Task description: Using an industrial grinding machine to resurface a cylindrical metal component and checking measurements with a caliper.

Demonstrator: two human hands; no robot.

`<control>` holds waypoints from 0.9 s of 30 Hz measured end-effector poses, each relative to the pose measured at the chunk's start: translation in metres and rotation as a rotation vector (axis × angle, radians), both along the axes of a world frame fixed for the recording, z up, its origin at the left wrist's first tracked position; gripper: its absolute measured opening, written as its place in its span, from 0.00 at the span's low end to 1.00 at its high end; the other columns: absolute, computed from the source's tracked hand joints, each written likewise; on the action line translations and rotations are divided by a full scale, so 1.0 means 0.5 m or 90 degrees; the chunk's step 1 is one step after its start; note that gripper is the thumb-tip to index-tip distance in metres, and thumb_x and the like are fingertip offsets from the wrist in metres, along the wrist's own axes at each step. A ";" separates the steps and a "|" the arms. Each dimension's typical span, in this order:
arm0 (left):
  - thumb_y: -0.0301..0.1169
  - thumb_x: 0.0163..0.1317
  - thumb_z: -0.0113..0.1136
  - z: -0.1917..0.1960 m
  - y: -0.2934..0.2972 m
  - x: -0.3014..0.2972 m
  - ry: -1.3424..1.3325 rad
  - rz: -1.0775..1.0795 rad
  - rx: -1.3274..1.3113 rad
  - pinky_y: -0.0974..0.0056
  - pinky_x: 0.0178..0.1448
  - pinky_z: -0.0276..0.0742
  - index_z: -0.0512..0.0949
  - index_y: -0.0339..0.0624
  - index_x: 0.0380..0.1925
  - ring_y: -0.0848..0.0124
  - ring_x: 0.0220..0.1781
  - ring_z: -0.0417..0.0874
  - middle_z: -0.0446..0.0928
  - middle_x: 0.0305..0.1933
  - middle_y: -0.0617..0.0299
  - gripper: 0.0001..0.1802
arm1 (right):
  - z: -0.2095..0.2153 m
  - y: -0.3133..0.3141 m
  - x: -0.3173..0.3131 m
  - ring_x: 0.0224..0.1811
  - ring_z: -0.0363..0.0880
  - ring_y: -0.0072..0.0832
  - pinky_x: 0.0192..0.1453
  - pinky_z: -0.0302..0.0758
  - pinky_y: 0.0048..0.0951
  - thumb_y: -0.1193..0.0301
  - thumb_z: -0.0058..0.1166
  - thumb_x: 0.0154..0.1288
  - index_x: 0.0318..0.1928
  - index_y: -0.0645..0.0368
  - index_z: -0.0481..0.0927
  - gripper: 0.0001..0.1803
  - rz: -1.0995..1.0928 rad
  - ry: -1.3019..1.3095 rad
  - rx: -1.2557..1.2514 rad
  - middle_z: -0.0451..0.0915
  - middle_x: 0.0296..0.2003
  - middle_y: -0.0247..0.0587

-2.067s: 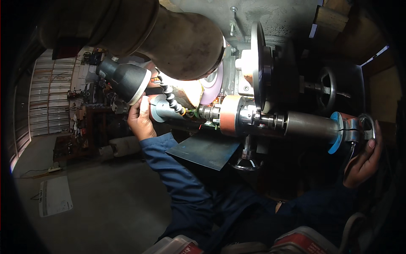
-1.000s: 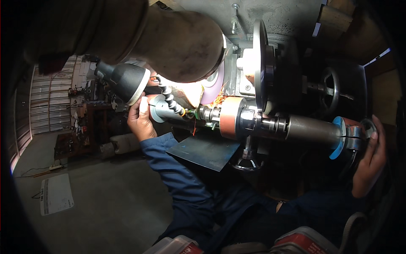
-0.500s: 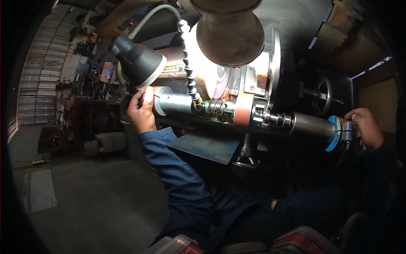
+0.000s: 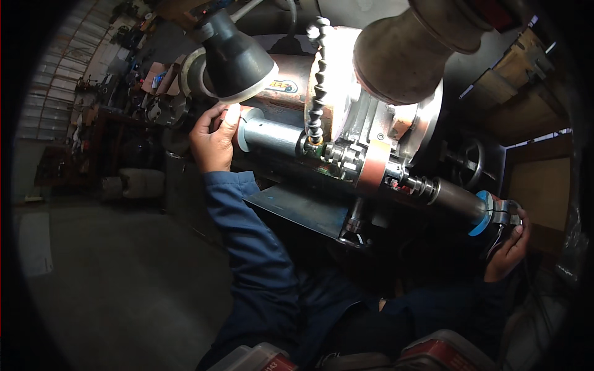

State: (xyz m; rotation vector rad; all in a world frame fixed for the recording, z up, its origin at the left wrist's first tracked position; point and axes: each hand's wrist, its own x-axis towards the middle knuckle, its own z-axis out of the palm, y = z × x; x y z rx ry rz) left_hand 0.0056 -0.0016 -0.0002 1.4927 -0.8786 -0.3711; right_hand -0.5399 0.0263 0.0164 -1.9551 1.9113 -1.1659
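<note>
Your left grip is part curled at the edge of a round red collar with a grey face, thumb against it and fingertips partly hidden, so I cannot tell how firmly you have it. Your right grip, fingers bent, meets the split metal clamp behind the blue disc; whether it is closed around anything there cannot be told. The stepped, bright metal shaft lies between your two grips, running from the smooth silver cylinder just right of your left grip toward the dull grey cylinder left of your right grip, with a wide orange-brown ring around it. As far as shows, the setting-up is done: the shaft is mounted, and the grey segmented hose, to the right of your left grip, hangs with its tip at the shaft. The work looks under way rather than finished, as the shaft is in the machine; glare beyond it hides how much of its surface remains to be worked.
</note>
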 end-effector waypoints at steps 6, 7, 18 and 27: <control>0.27 0.54 0.71 -0.007 0.004 -0.005 0.021 0.016 0.005 0.69 0.52 0.75 0.81 0.31 0.37 0.74 0.44 0.79 0.81 0.44 0.56 0.13 | 0.077 -0.070 -0.013 0.52 0.74 0.33 0.60 0.66 0.31 0.70 0.33 0.75 0.49 0.67 0.75 0.17 0.039 0.037 0.284 0.78 0.46 0.45; 0.27 0.54 0.71 0.001 0.007 -0.010 0.023 0.006 -0.006 0.69 0.52 0.76 0.81 0.31 0.37 0.74 0.44 0.80 0.82 0.45 0.55 0.13 | 0.071 -0.087 -0.018 0.45 0.76 0.31 0.54 0.69 0.30 0.72 0.35 0.73 0.45 0.67 0.77 0.15 0.034 0.029 0.302 0.78 0.41 0.43; 0.19 0.51 0.69 0.010 0.006 -0.012 0.025 0.010 -0.033 0.72 0.49 0.80 0.81 0.30 0.39 0.75 0.42 0.83 0.83 0.43 0.55 0.14 | 0.081 -0.243 -0.045 0.11 0.66 0.16 0.13 0.60 0.21 0.72 0.47 0.60 0.35 0.68 0.83 0.13 0.222 0.110 0.821 0.78 0.19 0.34; 0.21 0.53 0.69 0.009 0.000 -0.012 0.059 -0.047 -0.036 0.69 0.48 0.79 0.81 0.30 0.39 0.73 0.45 0.80 0.81 0.46 0.55 0.13 | 0.028 -0.329 -0.088 0.12 0.65 0.14 0.15 0.60 0.22 0.73 0.50 0.56 0.30 0.64 0.84 0.10 0.457 0.406 0.962 0.77 0.17 0.32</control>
